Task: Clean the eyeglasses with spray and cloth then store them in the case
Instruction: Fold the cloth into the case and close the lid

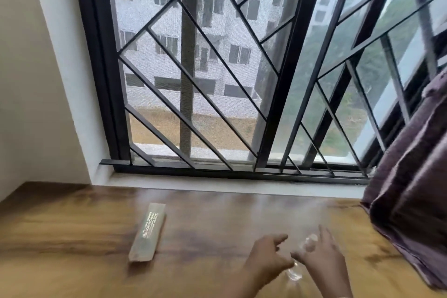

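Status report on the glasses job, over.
Left hand, right hand over table; blurred clear item between, grip unclear. Case left, untouched. Curtain right, apart.

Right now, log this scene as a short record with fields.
surface: wooden table
clear object: blurred, kind unclear, between the hands
left hand: beside it, grip unclear
right hand: fingers spread over it
eyeglass case: lying flat, left of both hands, untouched
right edge: purple curtain
behind: grilled window

Pale printed lines of lettering on the long case (148,232), too blurred to read
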Action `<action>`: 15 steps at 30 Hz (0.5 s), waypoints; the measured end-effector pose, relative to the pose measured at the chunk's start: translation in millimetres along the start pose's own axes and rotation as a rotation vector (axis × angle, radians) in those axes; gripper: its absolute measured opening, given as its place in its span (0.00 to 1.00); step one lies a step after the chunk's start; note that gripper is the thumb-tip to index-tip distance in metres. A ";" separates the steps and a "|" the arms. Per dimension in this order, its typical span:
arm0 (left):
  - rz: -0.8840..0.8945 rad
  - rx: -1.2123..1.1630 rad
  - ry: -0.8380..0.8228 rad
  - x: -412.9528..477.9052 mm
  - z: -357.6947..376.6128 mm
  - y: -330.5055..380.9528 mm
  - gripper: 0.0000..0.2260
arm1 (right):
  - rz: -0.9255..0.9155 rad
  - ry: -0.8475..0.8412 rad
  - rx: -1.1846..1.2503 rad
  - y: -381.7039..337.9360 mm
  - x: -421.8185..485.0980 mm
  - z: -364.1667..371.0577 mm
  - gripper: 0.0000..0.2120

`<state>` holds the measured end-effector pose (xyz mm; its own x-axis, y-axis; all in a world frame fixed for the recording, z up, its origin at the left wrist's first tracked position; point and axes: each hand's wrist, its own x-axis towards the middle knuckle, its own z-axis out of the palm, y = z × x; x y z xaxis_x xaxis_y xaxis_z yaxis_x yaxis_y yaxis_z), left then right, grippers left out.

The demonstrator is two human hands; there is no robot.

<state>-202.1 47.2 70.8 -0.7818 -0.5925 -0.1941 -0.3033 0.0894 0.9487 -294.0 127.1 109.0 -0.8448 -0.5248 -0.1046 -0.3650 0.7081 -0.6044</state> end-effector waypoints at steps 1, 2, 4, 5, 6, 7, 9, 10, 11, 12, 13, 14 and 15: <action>-0.009 0.021 -0.025 0.7 5.1 -0.2 0.29 | 0.031 -0.037 0.035 2.4 0.0 3.3 0.39; -0.012 0.036 -0.046 1.0 8.8 -1.0 0.27 | 0.065 -0.049 0.074 4.5 -0.3 6.4 0.34; -0.011 0.047 -0.088 -0.2 11.9 -2.5 0.24 | 0.112 -0.010 0.148 4.6 -3.0 9.7 0.18; -0.007 0.050 -0.098 -0.5 11.7 -4.4 0.22 | 0.122 0.017 0.158 2.8 -4.2 10.2 0.11; -0.011 0.050 -0.101 0.8 9.9 -8.3 0.21 | 0.117 0.026 0.157 0.0 -4.9 11.7 0.06; -0.023 0.044 -0.093 0.8 7.0 -9.5 0.20 | 0.096 0.036 0.163 -3.8 -4.9 14.0 0.06; -0.034 0.032 -0.046 -0.1 -4.3 -10.0 0.18 | 0.022 0.068 0.165 -17.5 -6.2 19.8 0.06; -0.019 0.026 -0.005 -2.0 -13.6 -8.7 0.17 | -0.028 0.077 0.175 -26.4 -5.5 24.3 0.06; 0.000 0.026 0.042 -1.8 -24.5 -9.7 0.17 | -0.077 0.081 0.186 -36.8 -3.2 31.5 0.07; 0.020 0.018 0.095 -1.2 -36.9 -10.8 0.17 | -0.111 0.078 0.199 -49.3 0.3 40.9 0.09; 0.035 -0.007 0.149 -1.7 -50.6 -10.4 0.17 | -0.145 0.076 0.212 -63.7 4.0 50.2 0.11; 0.042 -0.040 0.206 -0.6 -66.5 -12.2 0.18 | -0.190 0.071 0.223 -79.4 9.0 61.8 0.12; 0.040 -0.060 0.267 0.5 -82.6 -15.2 0.19 | -0.243 0.052 0.240 -96.4 13.3 74.0 0.11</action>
<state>-152.9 -20.6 76.9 -0.6188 -0.7802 -0.0914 -0.2361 0.0737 0.9689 -241.0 16.9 107.5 -0.7656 -0.6354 0.1012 -0.4605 0.4313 -0.7758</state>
